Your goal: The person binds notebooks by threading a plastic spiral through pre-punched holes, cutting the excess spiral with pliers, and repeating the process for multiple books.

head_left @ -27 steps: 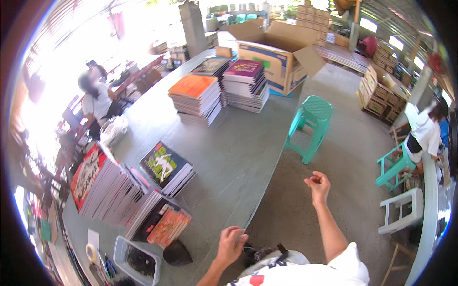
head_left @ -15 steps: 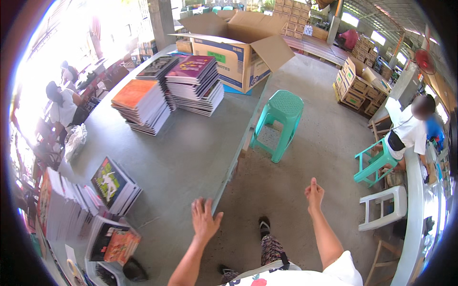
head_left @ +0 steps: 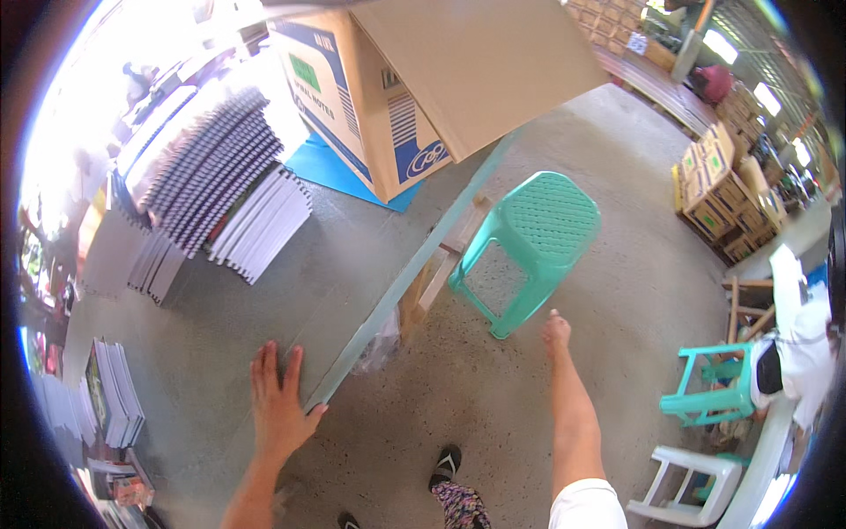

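Observation:
My left hand (head_left: 280, 401) is over the grey table (head_left: 291, 300), close to its edge, fingers spread and holding nothing. It looks to be resting on the top, though contact is hard to confirm. Above the floor, my right hand (head_left: 555, 330) has its fingers curled in, with nothing visible in them. The green plastic stool (head_left: 548, 220) stands just beyond that hand, with a gap between them. Farther along the table are stacked spiral notebooks (head_left: 207, 176), and behind them an open cardboard box (head_left: 352, 106) with a large flap (head_left: 493, 62) folded outward.
More notebooks (head_left: 115, 397) sit at the table's left end. A blue sheet (head_left: 330, 172) lies under the box. On the right are a white stool (head_left: 687, 485), another green stool (head_left: 714, 388) beside a person in white (head_left: 797, 353), and cartons (head_left: 727, 194) farther back.
I have moved forward: the box, the notebook stacks and the near green stool are closer. My left hand has shifted onto the table near its edge; my right hand stays curled.

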Tool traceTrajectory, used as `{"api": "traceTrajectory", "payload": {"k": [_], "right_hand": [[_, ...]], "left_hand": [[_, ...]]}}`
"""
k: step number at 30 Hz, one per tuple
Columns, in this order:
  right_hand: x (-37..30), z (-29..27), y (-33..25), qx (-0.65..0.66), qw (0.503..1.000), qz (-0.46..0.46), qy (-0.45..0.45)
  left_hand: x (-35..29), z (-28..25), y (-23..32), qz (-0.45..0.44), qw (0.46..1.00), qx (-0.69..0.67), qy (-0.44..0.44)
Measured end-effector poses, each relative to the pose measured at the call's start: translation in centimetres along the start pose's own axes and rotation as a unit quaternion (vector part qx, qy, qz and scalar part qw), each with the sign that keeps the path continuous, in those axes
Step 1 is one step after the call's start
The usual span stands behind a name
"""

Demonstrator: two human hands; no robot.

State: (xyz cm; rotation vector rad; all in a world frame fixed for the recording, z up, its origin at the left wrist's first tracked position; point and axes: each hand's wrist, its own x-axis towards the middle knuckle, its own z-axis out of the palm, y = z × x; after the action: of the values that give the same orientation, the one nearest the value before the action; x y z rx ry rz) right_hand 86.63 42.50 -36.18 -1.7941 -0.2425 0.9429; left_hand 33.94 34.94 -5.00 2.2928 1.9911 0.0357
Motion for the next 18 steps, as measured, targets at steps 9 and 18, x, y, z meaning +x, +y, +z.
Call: {"api": "traceTrajectory", "payload": {"k": [9, 18], "right_hand": [[8.8, 6.7, -4.3, 0.086, 0.989, -0.073, 0.095], [6.0, 2.4, -0.6, 0.306, 0.947, 0.049, -0.087]], "left_hand": [[0.1, -0.5, 0.6, -0.042, 0.999, 0.027, -0.015], [1.1, -0.8, 0.8, -0.042, 0.998, 0.040, -0.013]]}}
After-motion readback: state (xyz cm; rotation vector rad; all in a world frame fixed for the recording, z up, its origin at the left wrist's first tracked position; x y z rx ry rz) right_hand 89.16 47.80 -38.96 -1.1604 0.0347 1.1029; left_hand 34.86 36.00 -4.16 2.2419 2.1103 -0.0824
